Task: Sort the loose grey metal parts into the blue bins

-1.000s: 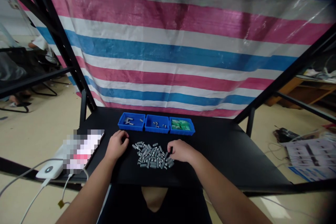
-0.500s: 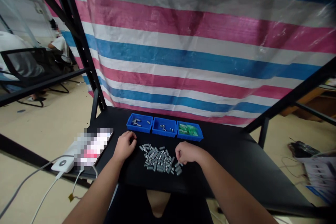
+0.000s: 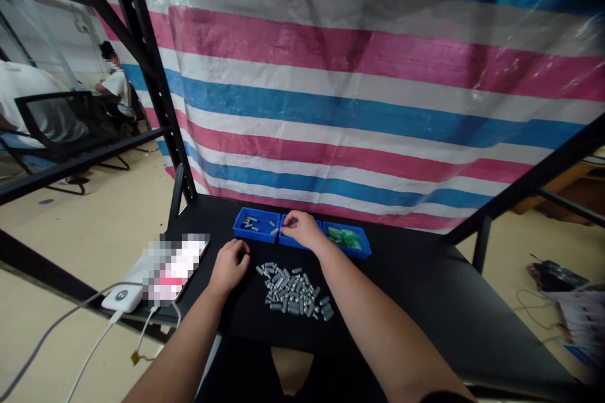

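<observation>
My right hand (image 3: 301, 230) reaches over the middle blue tray (image 3: 302, 245). Its fingers are pinched on a small grey metal cylinder (image 3: 275, 232), which shows at the fingertips by the right end of the left blue tray (image 3: 255, 237). Several similar cylinders lie inside that left tray. On the black table, my left hand (image 3: 230, 266) rests with fingers loosely curled, thumb apart and nothing in its grasp. A heap of grey metal cylinders (image 3: 292, 291) lies to its right, below my right forearm. My right hand hides most of the middle tray's contents.
The right blue tray (image 3: 347, 241) holds green pieces in clear wrapping. A blurred-out phone-like device (image 3: 182, 271) and a white power bank (image 3: 121, 296) with cables lie at the table's left. A striped sheet (image 3: 331, 107) hangs behind; black frame posts flank the table. People sit at far left.
My right hand has moved from the heap's right side up and left to the trays, with a cylinder at its fingertips. My left hand stays on the table. The view has shifted slightly.
</observation>
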`<state>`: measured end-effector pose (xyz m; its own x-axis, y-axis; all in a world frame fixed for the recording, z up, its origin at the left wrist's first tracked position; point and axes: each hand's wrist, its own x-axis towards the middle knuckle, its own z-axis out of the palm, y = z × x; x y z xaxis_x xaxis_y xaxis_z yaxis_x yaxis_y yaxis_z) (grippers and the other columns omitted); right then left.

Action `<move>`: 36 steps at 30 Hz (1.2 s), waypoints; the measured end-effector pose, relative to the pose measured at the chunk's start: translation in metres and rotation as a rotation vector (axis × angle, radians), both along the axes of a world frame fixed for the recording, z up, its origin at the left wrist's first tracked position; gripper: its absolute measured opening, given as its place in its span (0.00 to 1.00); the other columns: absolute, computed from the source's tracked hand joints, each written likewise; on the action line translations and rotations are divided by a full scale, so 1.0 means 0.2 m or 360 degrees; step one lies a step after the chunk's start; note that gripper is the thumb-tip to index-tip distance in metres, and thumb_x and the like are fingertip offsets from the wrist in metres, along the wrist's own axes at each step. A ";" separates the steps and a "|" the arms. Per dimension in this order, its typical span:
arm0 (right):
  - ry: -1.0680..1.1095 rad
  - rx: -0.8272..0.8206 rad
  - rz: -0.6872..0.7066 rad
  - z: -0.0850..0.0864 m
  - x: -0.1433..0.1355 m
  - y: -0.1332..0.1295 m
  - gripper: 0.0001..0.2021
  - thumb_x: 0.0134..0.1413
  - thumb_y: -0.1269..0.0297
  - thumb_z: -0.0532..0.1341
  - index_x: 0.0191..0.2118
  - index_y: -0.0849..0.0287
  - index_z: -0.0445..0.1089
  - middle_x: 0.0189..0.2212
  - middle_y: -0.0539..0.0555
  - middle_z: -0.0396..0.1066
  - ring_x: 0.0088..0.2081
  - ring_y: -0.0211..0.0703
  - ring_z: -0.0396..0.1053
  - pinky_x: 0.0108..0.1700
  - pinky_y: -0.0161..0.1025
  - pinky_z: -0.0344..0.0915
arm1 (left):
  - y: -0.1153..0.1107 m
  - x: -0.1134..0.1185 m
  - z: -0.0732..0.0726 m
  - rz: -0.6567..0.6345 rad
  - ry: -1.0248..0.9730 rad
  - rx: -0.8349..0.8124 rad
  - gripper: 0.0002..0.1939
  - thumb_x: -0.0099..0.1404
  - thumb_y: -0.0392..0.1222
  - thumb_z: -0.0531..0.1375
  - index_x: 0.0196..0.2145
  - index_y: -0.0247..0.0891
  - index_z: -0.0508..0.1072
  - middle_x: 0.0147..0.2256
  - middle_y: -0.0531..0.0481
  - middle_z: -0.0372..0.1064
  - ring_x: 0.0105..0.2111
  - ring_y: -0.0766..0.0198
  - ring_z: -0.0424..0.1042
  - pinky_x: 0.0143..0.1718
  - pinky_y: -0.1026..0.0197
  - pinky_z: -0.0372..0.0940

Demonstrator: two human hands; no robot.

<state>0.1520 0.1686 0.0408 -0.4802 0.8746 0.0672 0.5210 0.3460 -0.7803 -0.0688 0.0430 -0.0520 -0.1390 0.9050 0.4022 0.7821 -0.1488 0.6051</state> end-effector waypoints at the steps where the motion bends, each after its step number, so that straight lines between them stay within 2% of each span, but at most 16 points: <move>1: 0.0038 0.0033 -0.0098 0.00 -0.02 0.00 0.05 0.48 0.66 0.66 0.32 0.59 0.70 0.27 0.49 0.75 0.33 0.40 0.74 0.34 0.32 0.67 | 0.00 0.00 0.00 0.0006 -0.0004 -0.0001 0.05 0.59 0.34 0.56 0.32 0.41 0.69 0.32 0.50 0.67 0.35 0.57 0.68 0.38 0.57 0.63; 3: 0.0028 0.0038 -0.0166 -0.01 -0.01 -0.01 0.04 0.51 0.65 0.65 0.32 0.58 0.69 0.26 0.49 0.74 0.30 0.39 0.74 0.34 0.32 0.67 | -0.01 0.00 0.01 0.0002 -0.0009 -0.0007 0.05 0.59 0.34 0.56 0.32 0.41 0.69 0.32 0.50 0.68 0.35 0.57 0.69 0.38 0.57 0.63; 5: -0.0074 -0.0003 -0.0137 -0.04 0.08 -0.05 0.03 0.53 0.66 0.63 0.32 0.58 0.69 0.24 0.48 0.73 0.26 0.37 0.73 0.32 0.32 0.66 | -0.01 0.00 0.01 -0.0010 -0.0007 -0.0008 0.04 0.59 0.34 0.56 0.32 0.41 0.69 0.32 0.50 0.68 0.35 0.58 0.69 0.38 0.58 0.63; 7: -0.0242 -0.0020 -0.0067 -0.07 0.21 -0.10 0.02 0.51 0.69 0.63 0.33 0.59 0.71 0.26 0.48 0.73 0.25 0.36 0.72 0.31 0.31 0.64 | 0.00 0.00 0.01 -0.0026 0.0003 -0.0002 0.04 0.59 0.34 0.56 0.32 0.41 0.69 0.32 0.50 0.68 0.35 0.58 0.69 0.38 0.58 0.63; 11: -0.0521 -0.0082 0.0167 -0.16 0.52 -0.24 0.10 0.43 0.78 0.62 0.34 0.59 0.74 0.29 0.48 0.74 0.30 0.36 0.71 0.34 0.30 0.63 | 0.00 -0.01 -0.01 -0.0052 0.0000 0.0005 0.04 0.59 0.34 0.56 0.32 0.41 0.69 0.32 0.50 0.68 0.35 0.59 0.69 0.37 0.59 0.63; 15: -0.0524 -0.0198 0.0349 -0.20 0.72 -0.39 0.15 0.40 0.77 0.64 0.38 0.58 0.76 0.33 0.49 0.71 0.31 0.35 0.68 0.33 0.30 0.63 | -0.02 0.01 0.00 -0.0269 -0.0002 -0.0006 0.05 0.61 0.35 0.56 0.35 0.41 0.71 0.34 0.49 0.69 0.36 0.59 0.69 0.40 0.58 0.64; 19: -0.0404 -0.0129 0.0403 -0.22 0.76 -0.50 0.15 0.44 0.74 0.65 0.40 0.56 0.78 0.35 0.50 0.68 0.33 0.36 0.66 0.35 0.31 0.64 | -0.05 0.04 0.04 -0.0474 0.0128 -0.0058 0.08 0.62 0.37 0.57 0.38 0.42 0.74 0.39 0.47 0.71 0.42 0.56 0.70 0.47 0.54 0.64; 23: -0.0348 -0.0086 0.0342 -0.26 0.74 -0.52 0.16 0.49 0.74 0.64 0.44 0.54 0.79 0.36 0.51 0.69 0.33 0.36 0.66 0.37 0.32 0.64 | -0.08 0.07 0.06 -0.0478 0.0298 -0.0154 0.10 0.61 0.38 0.59 0.41 0.44 0.76 0.42 0.47 0.72 0.44 0.54 0.70 0.47 0.53 0.62; 27: -0.0301 -0.0026 0.0216 -0.30 0.74 -0.53 0.12 0.54 0.70 0.63 0.43 0.54 0.78 0.37 0.51 0.69 0.32 0.36 0.65 0.37 0.34 0.63 | -0.12 0.09 0.05 -0.0362 0.0340 -0.0132 0.07 0.64 0.40 0.59 0.40 0.44 0.75 0.41 0.47 0.73 0.42 0.55 0.69 0.45 0.53 0.62; 31: -0.0208 0.0104 0.0056 -0.37 0.75 -0.55 0.06 0.55 0.69 0.62 0.39 0.55 0.75 0.39 0.52 0.68 0.35 0.39 0.67 0.40 0.36 0.64 | -0.17 0.11 0.03 -0.0322 0.0299 -0.0086 0.05 0.66 0.41 0.58 0.38 0.44 0.74 0.39 0.47 0.74 0.41 0.56 0.70 0.47 0.52 0.64; 36: -0.0083 0.0208 -0.0241 -0.43 0.75 -0.56 0.06 0.58 0.66 0.58 0.40 0.56 0.71 0.31 0.51 0.67 0.32 0.41 0.66 0.35 0.35 0.63 | -0.19 0.10 0.07 -0.0388 0.0179 -0.0213 0.07 0.68 0.45 0.57 0.37 0.44 0.74 0.35 0.50 0.74 0.36 0.59 0.73 0.40 0.58 0.67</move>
<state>0.3028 0.0566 -0.0453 -0.3497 0.9225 0.1633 0.6133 0.3571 -0.7045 -0.0492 0.0055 -0.0377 0.1278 0.9521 0.2778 0.7963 -0.2655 0.5435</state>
